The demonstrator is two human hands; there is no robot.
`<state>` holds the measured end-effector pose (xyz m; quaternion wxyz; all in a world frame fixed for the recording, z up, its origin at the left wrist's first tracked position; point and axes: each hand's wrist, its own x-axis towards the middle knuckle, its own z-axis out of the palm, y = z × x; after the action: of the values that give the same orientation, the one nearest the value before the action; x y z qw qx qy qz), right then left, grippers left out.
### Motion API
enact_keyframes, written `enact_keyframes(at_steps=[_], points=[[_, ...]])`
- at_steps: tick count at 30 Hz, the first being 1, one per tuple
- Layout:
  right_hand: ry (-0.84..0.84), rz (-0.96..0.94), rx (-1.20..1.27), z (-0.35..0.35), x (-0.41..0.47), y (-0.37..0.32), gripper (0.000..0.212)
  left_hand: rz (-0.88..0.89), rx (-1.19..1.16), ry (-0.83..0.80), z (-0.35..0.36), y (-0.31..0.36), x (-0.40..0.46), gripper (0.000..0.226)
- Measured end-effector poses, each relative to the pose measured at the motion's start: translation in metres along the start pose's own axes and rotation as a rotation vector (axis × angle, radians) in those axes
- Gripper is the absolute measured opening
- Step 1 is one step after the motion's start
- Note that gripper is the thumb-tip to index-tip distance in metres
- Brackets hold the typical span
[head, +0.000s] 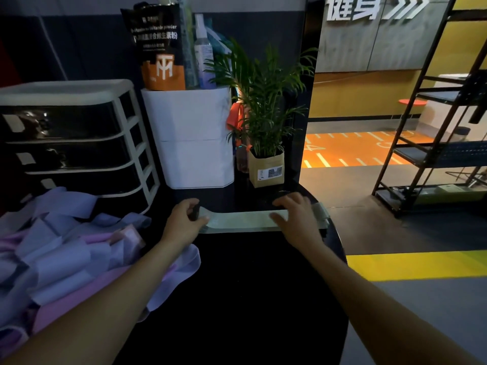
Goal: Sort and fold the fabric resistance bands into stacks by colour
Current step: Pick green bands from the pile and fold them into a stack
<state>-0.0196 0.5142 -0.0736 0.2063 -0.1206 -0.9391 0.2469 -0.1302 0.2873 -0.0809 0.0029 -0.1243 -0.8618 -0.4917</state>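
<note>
A glossy black worktop with a rounded right edge fills the dim foreground. Along its far edge stand a white-framed drawer unit with dark drawers at the left, a tall white bin beside it, and a potted palm in a brown paper wrap towards the far right corner. Behind them runs a dark grey wall. To the right, grey floor carries a yellow stripe and, farther off, an orange marked zone. A black metal rack stands at the right, before a yellow and grey wall bearing white raised lettering.
</note>
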Motion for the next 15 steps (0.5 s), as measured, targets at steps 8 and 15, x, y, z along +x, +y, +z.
enact_keyframes(at_steps=[8,15], points=[[-0.112,-0.085,-0.121,0.032,-0.014,-0.005,0.046,0.071,-0.060,-0.122,0.007,-0.004,-0.010,0.063],[-0.091,-0.137,-0.147,0.033,-0.017,-0.003,0.034,0.089,0.015,-0.058,0.013,-0.017,-0.009,0.052]])
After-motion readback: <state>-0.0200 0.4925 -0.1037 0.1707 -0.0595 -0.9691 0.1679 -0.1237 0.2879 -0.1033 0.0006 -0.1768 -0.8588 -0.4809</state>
